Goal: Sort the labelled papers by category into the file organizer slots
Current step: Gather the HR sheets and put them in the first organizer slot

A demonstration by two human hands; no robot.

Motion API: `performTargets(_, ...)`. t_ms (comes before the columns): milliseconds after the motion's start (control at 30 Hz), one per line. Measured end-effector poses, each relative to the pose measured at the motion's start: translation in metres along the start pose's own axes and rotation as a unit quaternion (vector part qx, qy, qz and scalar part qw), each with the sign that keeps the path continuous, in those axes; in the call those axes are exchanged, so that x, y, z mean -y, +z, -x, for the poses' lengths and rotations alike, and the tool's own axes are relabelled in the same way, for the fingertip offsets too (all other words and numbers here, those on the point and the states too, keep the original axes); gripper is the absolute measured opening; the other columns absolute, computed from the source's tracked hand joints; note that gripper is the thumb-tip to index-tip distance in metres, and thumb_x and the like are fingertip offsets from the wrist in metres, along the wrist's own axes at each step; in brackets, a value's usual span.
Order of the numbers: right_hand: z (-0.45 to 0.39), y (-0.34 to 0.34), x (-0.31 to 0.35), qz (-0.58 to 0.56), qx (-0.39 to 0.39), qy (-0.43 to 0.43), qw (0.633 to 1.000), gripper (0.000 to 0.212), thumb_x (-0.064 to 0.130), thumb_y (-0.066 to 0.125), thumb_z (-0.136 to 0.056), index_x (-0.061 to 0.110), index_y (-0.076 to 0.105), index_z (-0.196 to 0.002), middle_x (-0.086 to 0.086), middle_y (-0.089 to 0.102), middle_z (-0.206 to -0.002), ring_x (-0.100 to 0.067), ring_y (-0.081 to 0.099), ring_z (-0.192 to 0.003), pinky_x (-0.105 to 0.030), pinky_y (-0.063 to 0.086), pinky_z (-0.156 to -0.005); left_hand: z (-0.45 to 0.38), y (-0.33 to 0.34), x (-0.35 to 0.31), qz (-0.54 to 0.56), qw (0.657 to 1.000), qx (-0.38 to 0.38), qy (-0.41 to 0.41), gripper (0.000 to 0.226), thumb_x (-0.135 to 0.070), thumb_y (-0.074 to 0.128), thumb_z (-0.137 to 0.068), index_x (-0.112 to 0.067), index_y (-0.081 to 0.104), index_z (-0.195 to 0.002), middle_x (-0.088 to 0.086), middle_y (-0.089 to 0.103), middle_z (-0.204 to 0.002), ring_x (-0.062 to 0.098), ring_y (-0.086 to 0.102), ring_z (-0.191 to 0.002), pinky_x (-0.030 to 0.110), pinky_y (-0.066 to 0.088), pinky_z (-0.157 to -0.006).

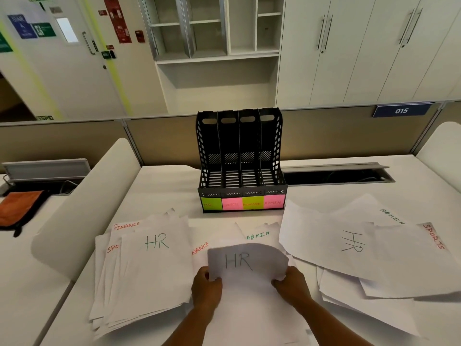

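Observation:
A black file organizer [240, 171] with several slots stands at the desk's back; sticky notes on its base read HR [211, 204], SPORTS [232, 204], FINANCE [252, 203] and ADMIN [273, 202]. All slots look empty. My left hand [206, 285] and my right hand [291, 283] pinch the two lower corners of a white sheet marked HR [245, 262], lifted and curved above the desk. Under it lie sheets marked ADMIN [258, 235] and FINANCE [199, 248]. A left pile [149, 265] has HR on top; a right pile [349, 245] shows HR, ADMIN and SPORTS.
The white desk [164, 186] is bounded by a curved white divider [82, 211] at left and a beige partition [162, 138] behind. An open cable tray [336, 176] sits right of the organizer. An orange cloth [20, 208] lies on the neighbouring desk.

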State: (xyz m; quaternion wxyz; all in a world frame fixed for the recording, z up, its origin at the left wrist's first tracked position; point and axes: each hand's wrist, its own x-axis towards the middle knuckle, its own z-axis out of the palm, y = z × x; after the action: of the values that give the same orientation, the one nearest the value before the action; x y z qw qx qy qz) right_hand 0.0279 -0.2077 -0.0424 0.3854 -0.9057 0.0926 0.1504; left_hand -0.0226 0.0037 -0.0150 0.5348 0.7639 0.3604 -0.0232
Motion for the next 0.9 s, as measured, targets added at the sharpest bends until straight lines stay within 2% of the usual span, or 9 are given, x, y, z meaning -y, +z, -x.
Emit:
performTargets(100,0.001,-0.001,0.000,0.022,0.002,-0.004,1.000,0.037,0.025,0.069,-0.078,0.012,0.059,-0.111,-0.007,0.061,-0.108,-0.022,0.059,-0.097,-0.031,0.051,-0.083,0.002,0.000,-0.002,0.036,0.999,-0.018,0.016,0.030,-0.008,0.063,-0.088,-0.018,0.050,-0.113,0.011,0.060,-0.124,0.030,0.057,-0.105,0.040,0.048,-0.096)
performTargets(167,0.002,-0.001,0.000,0.022,-0.003,0.000,1.000,0.035,0.027,0.070,-0.078,0.012,0.057,-0.107,-0.005,0.058,-0.106,-0.019,0.057,-0.093,-0.030,0.049,-0.081,0.002,-0.001,-0.002,0.033,0.999,-0.012,0.034,0.032,-0.008,0.063,-0.088,-0.018,0.054,-0.117,0.011,0.062,-0.123,0.027,0.057,-0.099,0.039,0.050,-0.094)
performTargets(267,0.002,0.000,0.001,0.011,-0.008,-0.005,1.000,0.037,0.026,0.072,-0.077,0.012,0.056,-0.107,-0.003,0.057,-0.103,-0.017,0.056,-0.089,-0.028,0.048,-0.077,0.000,0.000,-0.001,-0.018,0.999,-0.005,0.047,0.034,-0.016,0.062,-0.091,-0.012,0.058,-0.125,0.012,0.060,-0.127,0.033,0.056,-0.112,0.050,0.045,-0.103)
performTargets(400,0.002,0.001,0.002,0.001,-0.019,0.000,1.000,0.034,0.028,0.074,-0.072,0.015,0.054,-0.097,-0.002,0.057,-0.096,-0.015,0.053,-0.082,-0.031,0.051,-0.075,0.001,-0.004,-0.002,0.010,0.998,0.023,0.054,0.023,-0.024,0.057,-0.095,-0.015,0.053,-0.115,0.014,0.055,-0.131,0.032,0.053,-0.113,0.048,0.042,-0.104)
performTargets(500,0.001,0.000,0.003,-0.026,-0.030,0.011,0.999,0.048,0.035,0.078,-0.071,0.014,0.055,-0.108,-0.002,0.058,-0.101,-0.017,0.056,-0.089,-0.029,0.047,-0.076,-0.001,-0.006,-0.003,0.060,0.996,0.033,0.065,0.045,-0.019,0.054,-0.097,-0.010,0.042,-0.139,0.010,0.044,-0.144,0.034,0.041,-0.132,0.047,0.036,-0.108)
performTargets(600,0.001,-0.001,0.005,-0.064,-0.017,-0.006,0.998,0.054,0.041,0.077,-0.074,0.014,0.055,-0.115,-0.001,0.060,-0.109,-0.020,0.058,-0.098,-0.029,0.047,-0.082,-0.003,-0.010,-0.008,0.090,0.993,0.031,0.071,0.048,-0.014,0.052,-0.098,-0.008,0.039,-0.144,0.012,0.047,-0.143,0.031,0.045,-0.130,0.040,0.037,-0.110)
performTargets(733,0.007,-0.007,0.011,-0.158,0.035,-0.028,0.986,0.037,0.036,0.076,-0.078,0.019,0.059,-0.107,0.004,0.066,-0.103,-0.017,0.064,-0.093,-0.028,0.052,-0.079,-0.015,-0.021,-0.014,0.107,0.992,0.021,0.071,0.044,-0.014,0.050,-0.098,-0.007,0.044,-0.141,0.010,0.056,-0.131,0.026,0.055,-0.114,0.029,0.045,-0.092)
performTargets(833,0.011,-0.009,0.017,-0.201,0.054,-0.043,0.977,0.019,0.028,0.073,-0.082,0.020,0.065,-0.097,0.004,0.069,-0.094,-0.012,0.065,-0.086,-0.017,0.049,-0.065,-0.025,-0.030,-0.015,0.077,0.993,0.005,0.090,0.034,-0.020,0.054,-0.096,-0.007,0.055,-0.128,0.009,0.064,-0.117,0.022,0.061,-0.098,0.015,0.047,-0.072)
performTargets(900,0.012,-0.008,0.020,-0.191,0.040,-0.044,0.980,0.008,0.024,0.068,-0.084,0.018,0.067,-0.091,0.002,0.070,-0.089,-0.013,0.064,-0.082,-0.020,0.049,-0.064,-0.029,-0.036,-0.015,0.035,0.994,-0.002,0.106,0.037,-0.029,0.061,-0.092,-0.012,0.057,-0.124,0.006,0.066,-0.112,0.023,0.062,-0.098,0.020,0.048,-0.072)
